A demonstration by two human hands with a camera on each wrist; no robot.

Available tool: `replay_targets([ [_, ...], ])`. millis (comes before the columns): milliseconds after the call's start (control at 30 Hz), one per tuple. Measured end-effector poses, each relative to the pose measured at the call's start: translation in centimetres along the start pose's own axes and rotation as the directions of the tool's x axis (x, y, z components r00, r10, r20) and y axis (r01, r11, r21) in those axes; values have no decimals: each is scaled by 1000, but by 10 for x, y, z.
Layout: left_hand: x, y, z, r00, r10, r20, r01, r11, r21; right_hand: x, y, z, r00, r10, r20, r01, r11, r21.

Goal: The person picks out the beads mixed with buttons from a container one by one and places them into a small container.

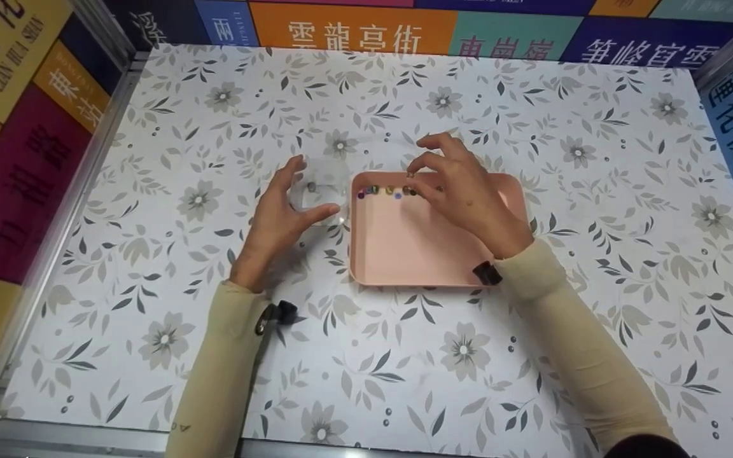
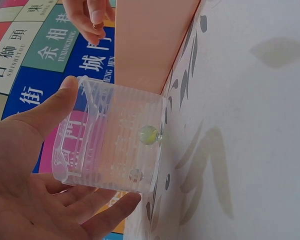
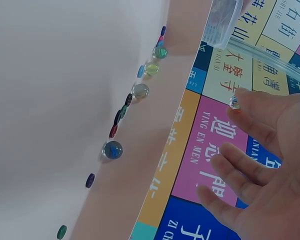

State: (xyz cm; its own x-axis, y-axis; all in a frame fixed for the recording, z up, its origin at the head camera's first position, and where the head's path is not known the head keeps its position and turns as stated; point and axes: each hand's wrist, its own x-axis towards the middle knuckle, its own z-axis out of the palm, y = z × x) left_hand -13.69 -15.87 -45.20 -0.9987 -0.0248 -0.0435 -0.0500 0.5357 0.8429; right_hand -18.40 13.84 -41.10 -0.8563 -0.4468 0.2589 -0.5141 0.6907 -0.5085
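A clear plastic box (image 1: 323,170) stands on the table, with my left hand (image 1: 271,216) gripping it between thumb and fingers. Inside the box, in the left wrist view, sit a yellow-green marble (image 2: 148,135) and a clear marble (image 2: 135,175). My right hand (image 1: 462,194) is over the pink tray (image 1: 417,254) and pinches a small clear marble (image 3: 234,103) between thumb and index finger; its other fingers are spread. Along the tray's far side lie several glass marbles, among them a blue one (image 3: 112,150), and small flat discs, such as a green disc (image 3: 62,232).
A white cloth with grey flowers and leaves covers the table (image 1: 462,350). Colourful panels with Chinese lettering (image 1: 354,28) stand behind and at both sides. The tray's left wall is close beside the box.
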Motion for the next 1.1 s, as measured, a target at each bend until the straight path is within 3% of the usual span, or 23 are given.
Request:
replay_targets([
  [400,1,-3,0,1000,12,3,-12,1000,-7,1,-4,1,1000,22,17,-22,1000,11],
  [800,2,-2,0,999,38,-2,-38,999,-5,2,-7,2,1000,-16,18,15,1000,16],
  [1100,0,-1,0,1000,22,0,-22,1000,-6,4,-10,1,999,-37,18,36,999,6],
])
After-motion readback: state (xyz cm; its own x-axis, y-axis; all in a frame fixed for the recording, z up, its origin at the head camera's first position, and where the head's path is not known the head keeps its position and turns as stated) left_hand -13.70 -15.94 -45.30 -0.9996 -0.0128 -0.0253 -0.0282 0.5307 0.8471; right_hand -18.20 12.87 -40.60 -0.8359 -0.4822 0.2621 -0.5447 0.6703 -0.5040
